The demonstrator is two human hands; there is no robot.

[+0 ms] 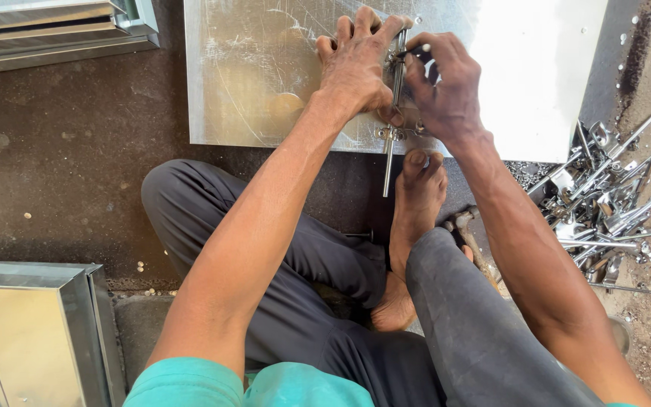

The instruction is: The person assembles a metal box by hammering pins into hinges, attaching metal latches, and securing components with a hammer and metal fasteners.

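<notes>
A scratched metal sheet (pixel 265 68) lies flat on the dark floor in front of me. On its near edge sits a long metal latch rod with brackets (pixel 392 143), overhanging toward my foot. My left hand (pixel 356 64) lies flat on the sheet, fingers against the rod's left side. My right hand (pixel 446 87) grips the rod's upper part from the right, fingers curled over it. My bare foot (pixel 416 203) rests just under the sheet's edge, toes touching it.
A heap of shiny metal latch parts (pixel 604 211) lies at the right on gritty ground. A hammer (pixel 465 226) lies partly hidden by my right leg. Folded sheet-metal boxes stand at the lower left (pixel 32 332) and top left (pixel 54 26).
</notes>
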